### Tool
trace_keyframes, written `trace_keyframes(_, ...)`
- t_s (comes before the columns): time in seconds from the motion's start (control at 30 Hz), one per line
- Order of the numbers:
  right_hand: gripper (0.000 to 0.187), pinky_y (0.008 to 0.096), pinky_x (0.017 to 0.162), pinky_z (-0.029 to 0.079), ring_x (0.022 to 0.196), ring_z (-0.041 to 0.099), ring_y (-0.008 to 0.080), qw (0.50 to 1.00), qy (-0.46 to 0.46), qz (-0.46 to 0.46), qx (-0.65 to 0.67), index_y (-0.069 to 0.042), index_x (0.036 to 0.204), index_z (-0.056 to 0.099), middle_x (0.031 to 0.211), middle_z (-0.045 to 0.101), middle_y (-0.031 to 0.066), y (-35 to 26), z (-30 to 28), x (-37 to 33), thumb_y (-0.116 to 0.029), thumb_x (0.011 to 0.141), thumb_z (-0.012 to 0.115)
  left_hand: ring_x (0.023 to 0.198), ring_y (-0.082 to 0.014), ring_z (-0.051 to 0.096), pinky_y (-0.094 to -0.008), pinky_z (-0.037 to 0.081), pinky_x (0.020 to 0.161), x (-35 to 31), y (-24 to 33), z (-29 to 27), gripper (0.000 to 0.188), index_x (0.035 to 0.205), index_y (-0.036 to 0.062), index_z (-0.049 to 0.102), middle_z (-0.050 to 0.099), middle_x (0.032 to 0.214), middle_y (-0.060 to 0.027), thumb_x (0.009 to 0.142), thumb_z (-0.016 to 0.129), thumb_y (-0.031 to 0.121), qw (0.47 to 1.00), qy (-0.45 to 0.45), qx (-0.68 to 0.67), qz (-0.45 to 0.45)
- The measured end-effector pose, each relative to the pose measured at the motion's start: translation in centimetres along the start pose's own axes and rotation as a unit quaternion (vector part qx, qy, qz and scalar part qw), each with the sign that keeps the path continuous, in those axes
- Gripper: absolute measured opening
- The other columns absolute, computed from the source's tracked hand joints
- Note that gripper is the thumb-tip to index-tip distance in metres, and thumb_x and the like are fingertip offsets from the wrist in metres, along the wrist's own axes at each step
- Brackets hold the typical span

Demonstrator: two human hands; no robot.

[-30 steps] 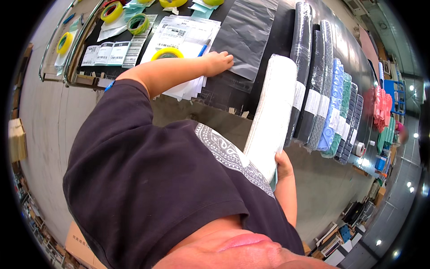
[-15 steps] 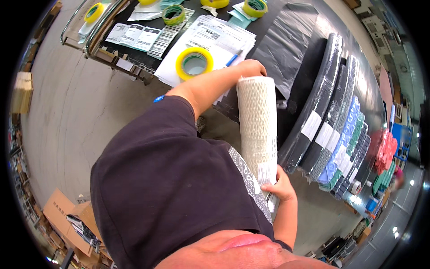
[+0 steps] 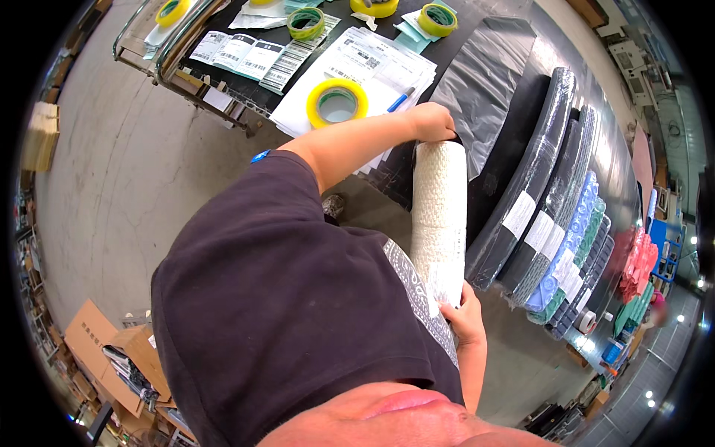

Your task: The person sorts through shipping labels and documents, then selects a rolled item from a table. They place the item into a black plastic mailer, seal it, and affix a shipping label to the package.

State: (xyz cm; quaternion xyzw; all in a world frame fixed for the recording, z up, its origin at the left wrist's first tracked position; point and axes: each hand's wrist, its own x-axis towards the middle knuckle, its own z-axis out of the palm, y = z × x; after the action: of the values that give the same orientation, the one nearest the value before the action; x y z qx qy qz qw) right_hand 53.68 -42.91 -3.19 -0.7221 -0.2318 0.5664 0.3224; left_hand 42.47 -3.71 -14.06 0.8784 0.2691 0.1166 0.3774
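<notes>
A cream-white roll of textured material in clear wrap, with a pale label near its lower end, stands lengthwise in front of my body. Around that lower end my right hand is closed, thumb on the near side. My left hand is closed just beyond the far end, at the edge of a flat black plastic bag on the table. It seems to pinch the bag's edge; the fingertips are hidden.
The black table also bears paper sheets, a yellow tape roll, a blue pen and shipping labels. Several wrapped rolls lie along the right. An open cardboard box stands at lower left.
The roll has turned about its length, showing a whiter, smoother side, and its label has shifted. My left hand has closed further at the bag's edge. The whole view has shifted slightly.
</notes>
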Motion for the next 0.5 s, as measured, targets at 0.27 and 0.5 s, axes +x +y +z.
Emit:
trace_keyframes(0.27, 0.076, 0.0315, 0.092, 0.047, 0.103, 0.060, 0.0180, 0.999, 0.006, -0.011, 0.043, 0.005, 0.127, 0.053, 0.114, 0.063, 0.0102, 0.8, 0.2, -0.3, -0.016, 0.062, 0.084, 0.085, -0.0227, 0.055, -0.0303, 0.048, 0.076, -3.9, 2.0, 0.5, 0.018, 0.088, 0.0077, 0.062, 0.053, 0.083, -0.0042, 0.072, 0.059, 0.013, 0.886, 0.200, 0.297, 0.294)
trace_keyframes(0.5, 0.071, 0.0303, 0.091, 0.047, 0.102, 0.060, 0.0168, 0.996, 0.011, -0.021, 0.086, 0.004, 0.127, 0.054, 0.113, 0.063, 0.0100, 1.4, 0.4, 0.1, -0.016, 0.064, 0.082, 0.095, -0.0254, 0.059, -0.0372, 0.046, 0.087, -5.0, 5.7, -0.7, 0.030, 0.098, 0.0085, 0.065, 0.060, 0.096, -0.0059, 0.071, 0.072, 0.020, 0.895, 0.185, 0.142, 0.381)
